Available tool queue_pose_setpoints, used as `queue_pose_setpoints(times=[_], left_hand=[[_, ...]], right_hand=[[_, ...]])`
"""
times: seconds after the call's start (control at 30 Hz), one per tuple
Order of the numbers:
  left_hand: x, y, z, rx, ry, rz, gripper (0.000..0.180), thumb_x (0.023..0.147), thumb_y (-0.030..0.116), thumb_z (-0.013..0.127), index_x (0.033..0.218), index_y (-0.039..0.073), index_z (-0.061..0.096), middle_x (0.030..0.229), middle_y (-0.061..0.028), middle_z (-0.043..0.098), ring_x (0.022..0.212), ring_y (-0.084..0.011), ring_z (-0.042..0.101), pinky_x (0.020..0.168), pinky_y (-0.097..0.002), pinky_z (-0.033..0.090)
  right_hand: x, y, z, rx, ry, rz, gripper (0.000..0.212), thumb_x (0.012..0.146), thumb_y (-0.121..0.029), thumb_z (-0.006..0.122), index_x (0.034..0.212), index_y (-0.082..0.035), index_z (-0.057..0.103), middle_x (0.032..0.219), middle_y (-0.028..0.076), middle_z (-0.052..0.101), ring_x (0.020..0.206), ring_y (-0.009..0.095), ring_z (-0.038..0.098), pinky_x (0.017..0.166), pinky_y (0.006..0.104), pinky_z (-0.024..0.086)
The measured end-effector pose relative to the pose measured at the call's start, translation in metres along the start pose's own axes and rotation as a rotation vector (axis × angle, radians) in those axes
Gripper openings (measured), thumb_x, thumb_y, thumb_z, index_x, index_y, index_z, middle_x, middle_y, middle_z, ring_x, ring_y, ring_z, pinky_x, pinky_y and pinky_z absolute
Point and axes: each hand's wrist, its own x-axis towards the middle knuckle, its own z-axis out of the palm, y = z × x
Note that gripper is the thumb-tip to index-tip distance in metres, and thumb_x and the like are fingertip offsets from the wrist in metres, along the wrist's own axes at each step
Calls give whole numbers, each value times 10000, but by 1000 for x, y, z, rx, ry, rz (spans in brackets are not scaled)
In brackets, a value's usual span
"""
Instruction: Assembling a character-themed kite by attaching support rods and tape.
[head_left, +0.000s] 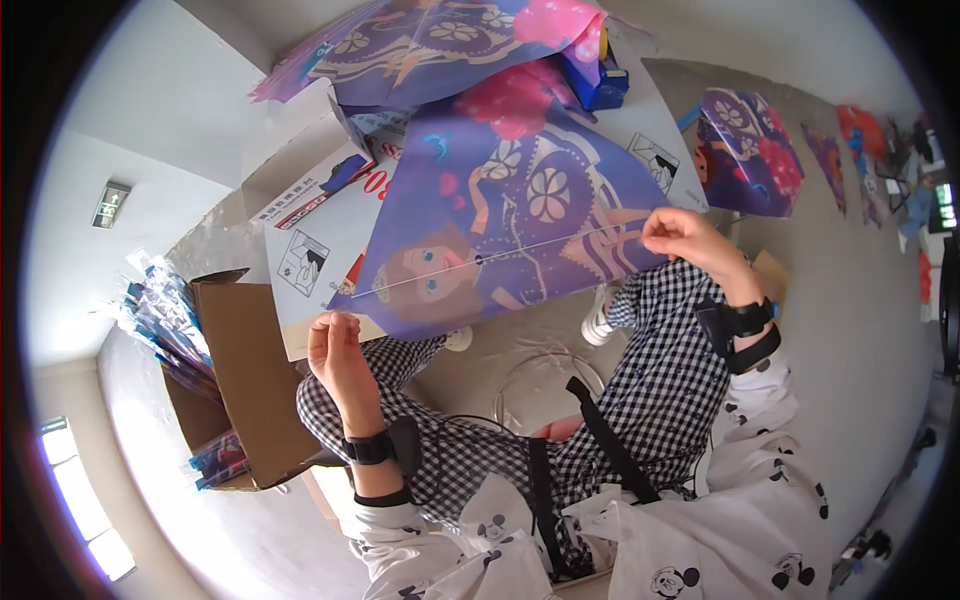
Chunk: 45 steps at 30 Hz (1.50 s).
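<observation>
A purple printed plastic sheet (560,190), showing a cartoon princess, slopes over a white cardboard box in front of my knees. Across its lower part runs a thin clear strip (478,262), pulled straight between my hands. My left hand (340,352) is at the sheet's lower left corner, fingertips pinched together by the strip's left end. At the right edge, my right hand (690,240) pinches the other end between thumb and finger. Whether the strip touches the sheet I cannot tell.
The white box (290,255) carries more printed sheets (400,50) at the back and a blue tape dispenser (603,88). On the left stands a brown carton (255,370) with wrapped bundles. Another printed sheet (748,150) hangs at the right. A loose ring of line (545,375) lies between my feet.
</observation>
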Motion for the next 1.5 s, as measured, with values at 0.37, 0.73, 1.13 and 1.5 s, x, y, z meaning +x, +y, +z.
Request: queue_pose_setpoints(times=[0.37,0.73,1.13,1.5], left_hand=[[20,-50,7,474,184,129,143,948,168,654,921,28,636,837,5,617,761,-67,521,712,-202,411],[23,-69,-3,786,264,96,173,879,158,733,815,25,643,726,35,550,658,-52,446,607,-216,363],[27,-76,-7,888,241,154,174,841,140,767,788,5,670,736,22,535,652,-73,440,606,-227,382],[25,-76,-5,864,226,162,161,820,100,777,775,-2,661,766,3,552,663,-86,487,618,-232,424]], right_hand=[[47,35,22,-64,260,-222,86,968,-105,582,910,-43,598,818,-35,592,712,38,546,607,211,427],[57,47,33,-294,518,-227,275,891,-67,667,1023,-42,426,796,76,600,697,163,598,652,306,492],[62,56,39,-334,554,-199,279,886,-56,667,1003,-44,414,772,105,600,699,232,623,644,345,499],[66,61,38,-413,571,-224,316,866,-33,682,1014,-43,403,803,146,607,735,289,641,650,371,507]])
